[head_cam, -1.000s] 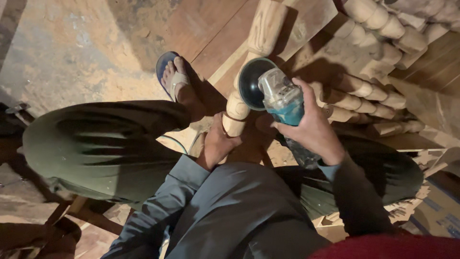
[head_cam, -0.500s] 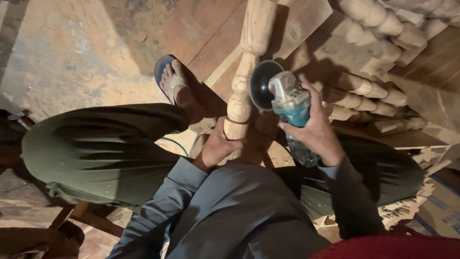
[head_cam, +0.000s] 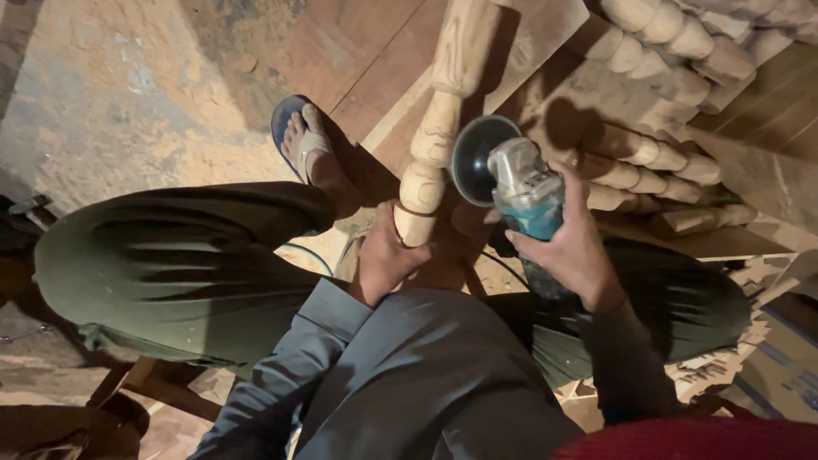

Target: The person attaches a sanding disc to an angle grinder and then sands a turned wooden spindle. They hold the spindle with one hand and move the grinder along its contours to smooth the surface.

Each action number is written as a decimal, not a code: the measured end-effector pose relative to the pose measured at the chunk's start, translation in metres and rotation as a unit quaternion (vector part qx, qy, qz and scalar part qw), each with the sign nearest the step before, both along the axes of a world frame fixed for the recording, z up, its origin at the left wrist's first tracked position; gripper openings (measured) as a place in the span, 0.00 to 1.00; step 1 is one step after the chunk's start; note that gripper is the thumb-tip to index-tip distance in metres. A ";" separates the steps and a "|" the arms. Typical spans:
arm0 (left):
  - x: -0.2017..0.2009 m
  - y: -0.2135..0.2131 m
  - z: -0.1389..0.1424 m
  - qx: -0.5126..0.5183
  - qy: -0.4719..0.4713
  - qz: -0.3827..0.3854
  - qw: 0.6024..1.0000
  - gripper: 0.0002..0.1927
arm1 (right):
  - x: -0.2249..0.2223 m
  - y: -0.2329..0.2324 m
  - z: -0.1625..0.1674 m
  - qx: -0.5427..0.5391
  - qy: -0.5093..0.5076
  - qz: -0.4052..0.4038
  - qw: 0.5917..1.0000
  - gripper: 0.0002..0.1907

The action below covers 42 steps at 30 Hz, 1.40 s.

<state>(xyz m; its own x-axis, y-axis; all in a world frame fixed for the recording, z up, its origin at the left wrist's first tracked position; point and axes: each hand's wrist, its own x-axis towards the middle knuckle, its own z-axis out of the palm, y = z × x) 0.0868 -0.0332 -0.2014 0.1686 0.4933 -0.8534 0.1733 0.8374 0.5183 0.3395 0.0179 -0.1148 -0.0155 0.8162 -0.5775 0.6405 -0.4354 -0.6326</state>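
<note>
A pale turned wooden spindle (head_cam: 443,119) stands tilted in front of me, its lower end in my left hand (head_cam: 388,255), which grips it near the bottom knob. My right hand (head_cam: 571,243) holds a teal and grey angle grinder (head_cam: 524,200). Its round dark disc (head_cam: 473,158) sits right beside the spindle's narrow waist, touching or nearly touching it. I sit with knees apart in dark green trousers.
A heap of similar turned spindles (head_cam: 665,51) lies at the upper right on wooden boards (head_cam: 375,60). My foot in a blue sandal (head_cam: 294,140) rests on the dusty floor. Wood scraps (head_cam: 741,341) lie at the right. A cable (head_cam: 311,254) runs under my leg.
The spindle has swung more upright and toward the middle, and the grinder's disc has come up against its side. My left hand has slid along the lower end.
</note>
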 end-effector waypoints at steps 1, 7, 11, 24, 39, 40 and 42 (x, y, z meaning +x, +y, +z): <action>0.000 0.001 0.002 0.029 0.043 -0.038 0.998 0.38 | -0.003 0.004 0.002 0.001 -0.019 0.013 1.000 0.53; 0.000 -0.001 -0.003 0.199 0.147 -0.077 0.966 0.40 | -0.025 0.028 0.013 -0.006 -0.030 0.060 0.998 0.52; -0.001 -0.005 -0.007 0.173 0.157 -0.109 0.966 0.39 | -0.031 0.035 0.015 -0.034 -0.039 0.066 0.996 0.53; 0.002 -0.014 -0.023 0.161 -0.077 0.026 0.984 0.38 | 0.010 0.008 -0.017 -0.014 -0.022 0.016 1.000 0.55; -0.001 0.008 0.010 0.034 0.057 -0.064 0.996 0.38 | 0.020 0.006 -0.010 -0.046 0.017 -0.021 0.999 0.55; -0.001 0.009 0.011 0.090 0.081 -0.082 0.989 0.39 | 0.015 0.011 -0.008 -0.022 0.002 0.010 1.000 0.55; -0.002 0.009 0.010 0.150 0.109 -0.095 0.978 0.40 | 0.005 0.020 -0.003 -0.009 -0.014 0.051 0.999 0.54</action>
